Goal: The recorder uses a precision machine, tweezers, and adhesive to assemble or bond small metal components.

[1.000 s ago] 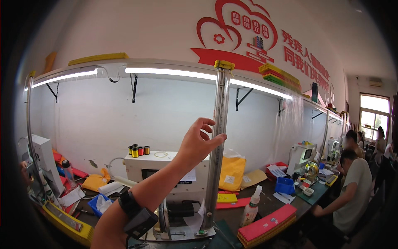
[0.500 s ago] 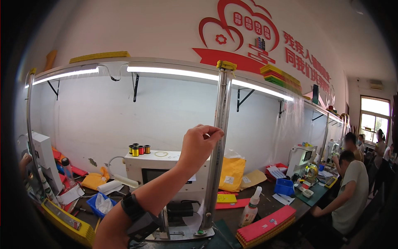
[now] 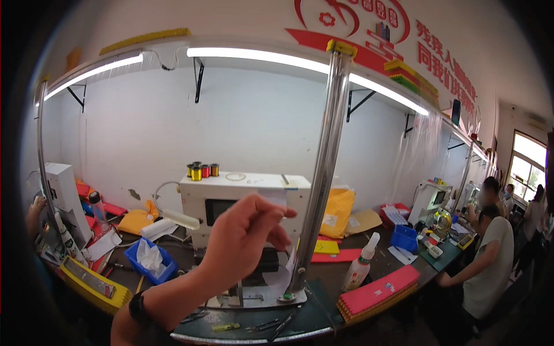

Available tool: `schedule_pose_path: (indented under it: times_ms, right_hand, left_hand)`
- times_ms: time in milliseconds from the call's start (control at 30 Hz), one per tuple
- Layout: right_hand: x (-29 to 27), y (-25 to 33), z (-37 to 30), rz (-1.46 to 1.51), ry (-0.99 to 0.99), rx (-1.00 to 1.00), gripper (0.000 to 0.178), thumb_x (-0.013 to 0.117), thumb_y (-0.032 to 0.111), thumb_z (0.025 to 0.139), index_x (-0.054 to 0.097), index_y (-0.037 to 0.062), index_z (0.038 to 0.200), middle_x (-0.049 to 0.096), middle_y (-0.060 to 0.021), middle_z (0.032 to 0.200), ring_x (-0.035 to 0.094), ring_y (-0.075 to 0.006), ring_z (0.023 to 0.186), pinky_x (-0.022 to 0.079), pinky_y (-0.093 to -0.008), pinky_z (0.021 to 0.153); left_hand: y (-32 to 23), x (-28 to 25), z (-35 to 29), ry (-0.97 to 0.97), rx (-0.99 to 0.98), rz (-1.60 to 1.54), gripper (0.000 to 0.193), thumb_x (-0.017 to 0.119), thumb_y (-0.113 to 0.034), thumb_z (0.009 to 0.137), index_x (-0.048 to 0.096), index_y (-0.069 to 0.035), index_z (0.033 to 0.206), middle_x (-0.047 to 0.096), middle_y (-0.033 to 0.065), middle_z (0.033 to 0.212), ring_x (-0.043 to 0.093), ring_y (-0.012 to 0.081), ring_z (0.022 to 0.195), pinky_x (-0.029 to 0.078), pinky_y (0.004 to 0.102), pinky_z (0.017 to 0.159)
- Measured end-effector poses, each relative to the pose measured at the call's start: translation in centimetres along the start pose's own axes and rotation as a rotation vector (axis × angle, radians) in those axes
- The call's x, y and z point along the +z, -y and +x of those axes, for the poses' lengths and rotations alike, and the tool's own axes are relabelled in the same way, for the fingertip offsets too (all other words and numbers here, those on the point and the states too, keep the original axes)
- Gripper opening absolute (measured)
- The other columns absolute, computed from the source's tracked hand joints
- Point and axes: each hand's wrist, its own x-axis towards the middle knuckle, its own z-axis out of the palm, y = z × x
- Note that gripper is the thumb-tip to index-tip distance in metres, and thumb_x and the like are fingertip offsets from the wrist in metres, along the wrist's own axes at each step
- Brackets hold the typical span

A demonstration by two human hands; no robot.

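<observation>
My left hand (image 3: 242, 236) is raised in the middle of the view, its forearm coming from the lower left with a dark band (image 3: 138, 311) at the wrist. Thumb and forefinger are pressed together in a pinch; whatever they hold, if anything, is too small to make out. Behind it stands a white machine (image 3: 259, 187) with a dark screen, partly covered by the hand. Just right of the fingertips rises an upright metal post (image 3: 328, 173) with a clear plastic covering, apart from the hand. My right hand does not show.
Small thread spools (image 3: 197, 172) sit on the machine. A blue bin (image 3: 137, 262) holds white tissue. To the right stand a white bottle (image 3: 359, 268) and a stack of red sheets (image 3: 381, 291). Hand tools (image 3: 266, 326) lie near the front edge. A co-worker (image 3: 485, 254) sits far right.
My left hand has come down and to the left, away from the post, to in front of the machine. The whole view has tilted downward, showing more of the table.
</observation>
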Motion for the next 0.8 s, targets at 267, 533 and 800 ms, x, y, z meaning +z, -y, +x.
schedule_pose_path:
  times_ms: [267, 533, 800]
  right_hand:
    - [-11.5, 10.8, 4.1, -0.178, -0.332, -0.238, 0.027, 0.064, 0.013, 0.097, 0.065, 0.0024, 0.122, 0.069, -0.0182, 0.109, 0.067, -0.0371, 0.099, 0.054, -0.0428, 0.088]
    - [-6.4, 8.5, 13.7, -0.218, 0.075, -0.422, 0.054, 0.067, 0.031, 0.100, 0.052, 0.0022, 0.143, 0.065, -0.0180, 0.126, 0.064, -0.0337, 0.110, 0.054, -0.0426, 0.090]
    - [-7.7, 4.1, 9.1, -0.054, 0.333, 0.295, 0.038, 0.066, 0.032, 0.101, 0.064, 0.0131, 0.134, 0.072, -0.0069, 0.108, 0.069, -0.0243, 0.085, 0.056, -0.0352, 0.076]
  left_hand:
    - [9.7, -0.4, -18.5, 0.849, 0.106, 0.636, 0.031, 0.057, -0.008, 0.091, 0.056, 0.001, 0.121, 0.063, 0.0123, 0.103, 0.068, 0.0297, 0.098, 0.060, 0.0389, 0.076]
    - [13.7, -1.1, -28.1, 1.074, -0.176, 0.785, 0.039, 0.062, -0.021, 0.089, 0.066, -0.003, 0.123, 0.067, 0.0188, 0.119, 0.064, 0.0328, 0.115, 0.050, 0.0424, 0.102]
    - [5.3, -10.9, -19.9, 0.653, 0.145, 1.192, 0.026, 0.065, -0.009, 0.082, 0.065, 0.000, 0.106, 0.059, 0.0038, 0.089, 0.064, 0.0156, 0.080, 0.055, 0.0271, 0.070]
